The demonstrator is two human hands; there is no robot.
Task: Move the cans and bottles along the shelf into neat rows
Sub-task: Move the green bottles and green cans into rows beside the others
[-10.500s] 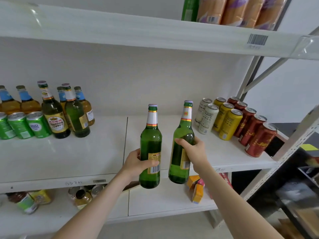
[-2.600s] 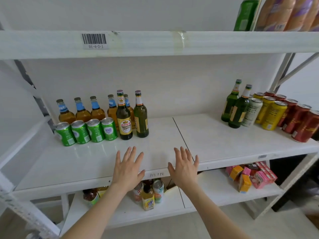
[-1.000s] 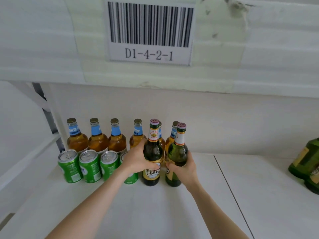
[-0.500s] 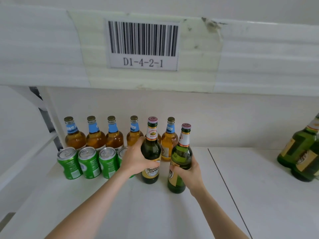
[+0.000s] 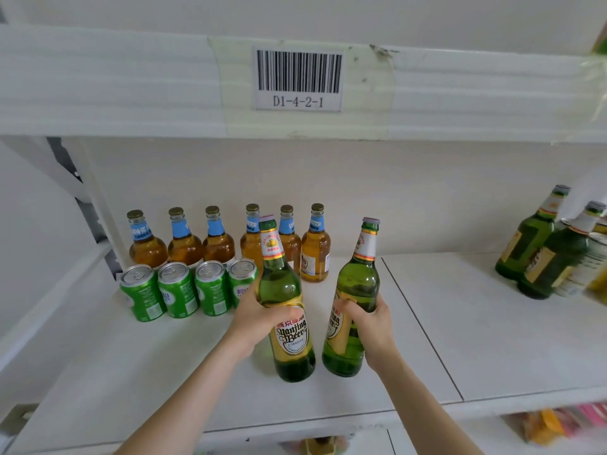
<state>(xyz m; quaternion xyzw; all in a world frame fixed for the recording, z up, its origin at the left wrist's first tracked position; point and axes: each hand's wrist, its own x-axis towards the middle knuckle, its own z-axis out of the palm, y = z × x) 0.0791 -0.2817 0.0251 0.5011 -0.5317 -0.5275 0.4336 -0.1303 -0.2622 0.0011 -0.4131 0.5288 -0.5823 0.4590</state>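
Both hands (image 5: 315, 320) around 2 seemingly raised bottles (image 5: 323, 310)

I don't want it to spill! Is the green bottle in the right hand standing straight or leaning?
Leaning. The green bottle in the right hand has its neck slanting rightward.

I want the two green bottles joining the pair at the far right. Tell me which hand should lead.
Right, probably. The right hand holds the tilted green bottle nearer the far-right bottles, with bare shelf between. The left hand and its Nanjing bottle stand farther away.
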